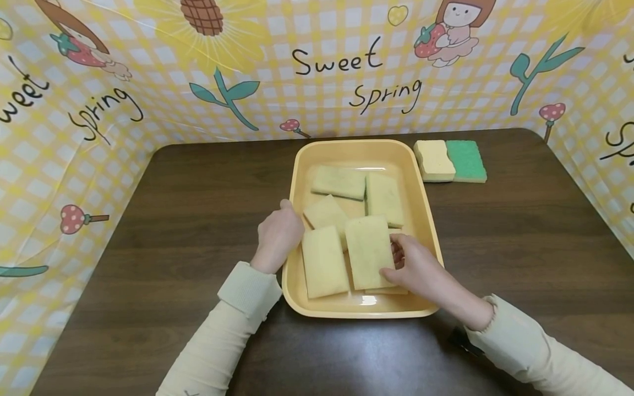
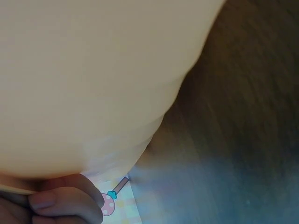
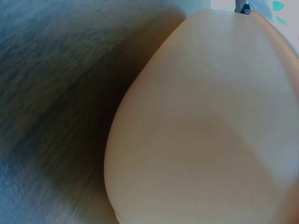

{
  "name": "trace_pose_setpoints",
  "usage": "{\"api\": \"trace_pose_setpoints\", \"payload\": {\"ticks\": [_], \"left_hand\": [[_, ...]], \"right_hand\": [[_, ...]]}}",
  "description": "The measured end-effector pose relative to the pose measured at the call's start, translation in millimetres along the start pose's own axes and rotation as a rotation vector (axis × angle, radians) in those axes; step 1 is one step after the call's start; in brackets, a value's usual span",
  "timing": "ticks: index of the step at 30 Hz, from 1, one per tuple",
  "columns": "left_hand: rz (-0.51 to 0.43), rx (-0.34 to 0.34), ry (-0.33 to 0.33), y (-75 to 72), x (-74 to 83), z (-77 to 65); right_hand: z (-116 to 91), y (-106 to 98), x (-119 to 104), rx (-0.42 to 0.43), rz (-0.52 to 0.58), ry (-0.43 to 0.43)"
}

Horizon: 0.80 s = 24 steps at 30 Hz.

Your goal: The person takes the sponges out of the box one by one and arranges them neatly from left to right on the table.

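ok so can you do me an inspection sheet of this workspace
Surface: dark wood-grain table
Job's things: yellow tray holding several pale yellow slabs, some overlapping
Clutter: cream sponge and green sponge, side by side off the tray's back right; dark item near the right cuff, unclear
Hands: left hand at the tray's left rim, fingers curled; right hand grips the front right slab
Cables: nothing seen
Surroundings: "Sweet Spring" checked cloth behind and beside the table

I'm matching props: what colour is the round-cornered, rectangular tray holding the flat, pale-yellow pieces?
The tray is plain light yellow-orange, shown best in the head view.
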<state>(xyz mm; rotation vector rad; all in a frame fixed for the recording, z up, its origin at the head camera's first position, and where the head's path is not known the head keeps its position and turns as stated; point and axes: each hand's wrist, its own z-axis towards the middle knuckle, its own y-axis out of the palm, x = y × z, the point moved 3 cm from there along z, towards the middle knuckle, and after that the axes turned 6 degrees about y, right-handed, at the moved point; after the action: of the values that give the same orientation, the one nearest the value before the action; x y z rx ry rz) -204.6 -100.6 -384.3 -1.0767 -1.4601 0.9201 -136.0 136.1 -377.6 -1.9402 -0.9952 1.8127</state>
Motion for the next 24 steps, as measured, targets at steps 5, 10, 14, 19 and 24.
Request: {"api": "trace_pose_setpoints", "payload": {"ticks": [5, 10, 14, 19, 24], "left_hand": [[0.004, -0.014, -0.011, 0.7, -0.3, 0.2], [-0.002, -0.006, -0.012, 0.6, -0.2, 0.2], [-0.003, 0.001, -0.007, 0.6, -0.2, 0.6], [0.001, -0.007, -0.006, 1.2, -0.4, 0.7], [-0.002, -0.010, -0.013, 1.6, -0.7, 1.2]], "right_hand": [[-4, -2, 0, 0.028, 0.021, -0.032], [-6, -3, 0, 0.010, 0.078, -0.023], [-8, -4, 0, -0.007, 0.125, -0.023], [-10, -9, -3, 0.018, 0.132, -0.045], [-13, -19, -8, 0.058, 0.108, -0.051]]}}
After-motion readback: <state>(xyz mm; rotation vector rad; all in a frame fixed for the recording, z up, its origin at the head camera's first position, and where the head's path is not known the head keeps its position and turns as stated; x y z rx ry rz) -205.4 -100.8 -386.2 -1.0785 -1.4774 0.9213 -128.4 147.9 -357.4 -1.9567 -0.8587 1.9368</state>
